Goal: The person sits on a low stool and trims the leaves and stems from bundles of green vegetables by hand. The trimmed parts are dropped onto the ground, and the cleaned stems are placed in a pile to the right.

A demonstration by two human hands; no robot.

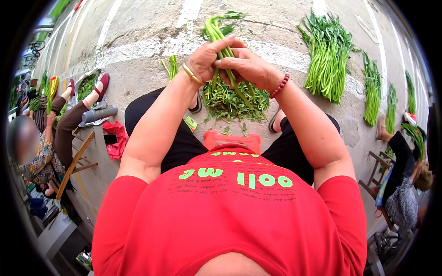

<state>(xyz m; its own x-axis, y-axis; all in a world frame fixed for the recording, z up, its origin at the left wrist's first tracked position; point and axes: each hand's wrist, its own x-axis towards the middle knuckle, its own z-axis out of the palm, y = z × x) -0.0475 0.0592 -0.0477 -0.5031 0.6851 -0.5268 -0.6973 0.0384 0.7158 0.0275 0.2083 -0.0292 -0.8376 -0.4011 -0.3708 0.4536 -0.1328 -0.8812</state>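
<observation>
My left hand [206,59], with a gold bangle at its wrist, grips a small bunch of long-stemmed leafy greens [214,30], which look like water spinach. My right hand [249,65], with a red bead bracelet, meets it and pinches the same stems. Leafy tops stick out beyond the hands, and the stem ends hang down towards me. My fingertips on the far side are hidden. Below the hands, between my feet, lies a pile of loose leaves [238,103] on the concrete. A few cut stems [170,66] lie beyond my left wrist.
A large bundle of greens [328,62] lies at the right, with a smaller bundle [372,91] farther along. A red plastic stool [232,139] shows before me. Left are a grey bottle [100,114], red cloth [115,138] and a seated person [43,158]; another person [400,193] sits right.
</observation>
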